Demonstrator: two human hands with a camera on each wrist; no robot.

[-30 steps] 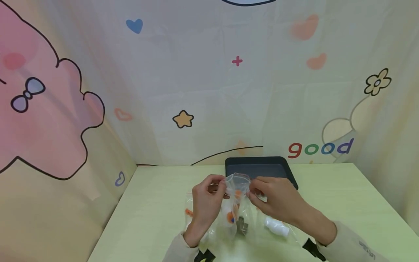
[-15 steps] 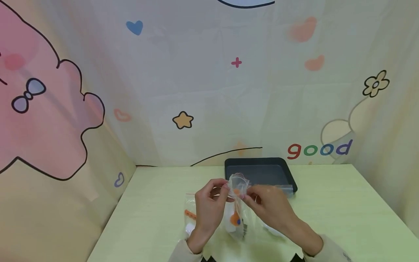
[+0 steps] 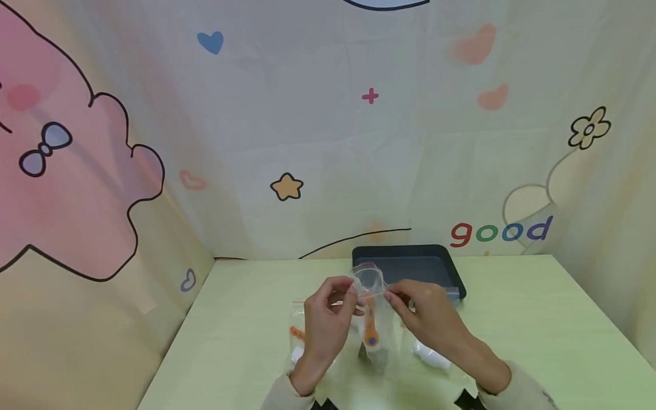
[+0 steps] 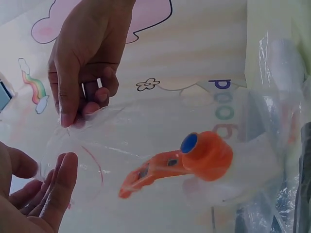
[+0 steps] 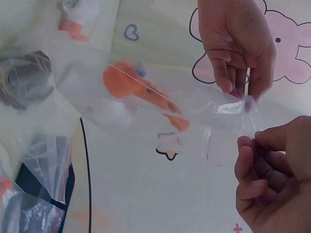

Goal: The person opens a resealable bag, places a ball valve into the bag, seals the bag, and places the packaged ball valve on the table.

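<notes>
A clear plastic zip bag [image 3: 385,333] hangs above the table between my hands. My left hand [image 3: 328,327] pinches one side of its mouth, and my right hand [image 3: 435,313] pinches the opposite side. Between them the mouth stands parted in a rounded gap. Inside, an orange plastic piece [image 4: 209,158] has a long holed arm and a round end with a blue centre. A whitish piece [image 5: 109,111] lies beside it in the bag. Low behind the bag is a dark grey item [image 3: 376,356]; whether it is inside cannot be told.
A dark tray [image 3: 405,251] stands at the table's back, with clear plastic [image 3: 453,294] over its right front corner. On the table, a bag with an orange strip [image 3: 296,333] lies left; a white bagged item [image 3: 431,354] lies right. A patterned curtain [image 3: 328,131] closes the back.
My right hand moved left and down, then slightly back up. The bag's mouth narrowed, then widened again. The orange piece swung and now hangs more upright. My left hand barely shifted.
</notes>
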